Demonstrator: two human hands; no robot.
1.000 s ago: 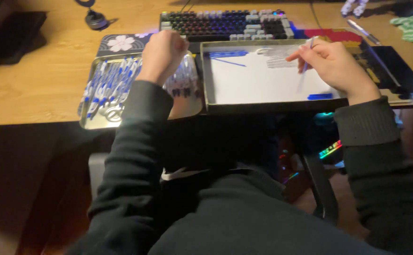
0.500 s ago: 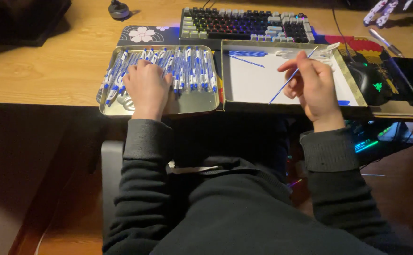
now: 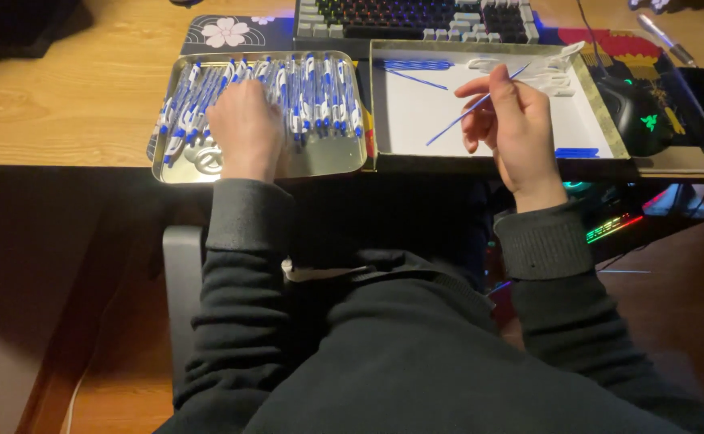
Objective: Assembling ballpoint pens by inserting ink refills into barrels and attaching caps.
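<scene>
The left hand point(image 3: 246, 128) lies palm down in the metal tray point(image 3: 332, 161), fingers curled over the blue and white pens point(image 3: 311, 92) that fill it. Whether it has closed on one pen or only rests on the heap cannot be told, since the fingertips are hidden under the hand itself.

The right hand point(image 3: 513, 120) hovers over the white-bottomed box point(image 3: 416, 120) just beside the tray. Its thumb and forefinger are pinched shut on a thin blue refill point(image 3: 456, 120), the other fingers loosely bent. The refill slants from the fingers down to the left, its lower end above the white floor of the box; whether it touches the floor is unclear.

More blue refills point(image 3: 416, 64) lie at the far left corner of the box, white pen parts point(image 3: 549, 72) at the far right, and a short blue piece point(image 3: 577, 152) near the front edge. Behind both containers sits a keyboard point(image 3: 416, 16), cut off by the top of the frame. A mouse point(image 3: 637, 112) rests to the right on the wooden table point(image 3: 54, 104).
</scene>
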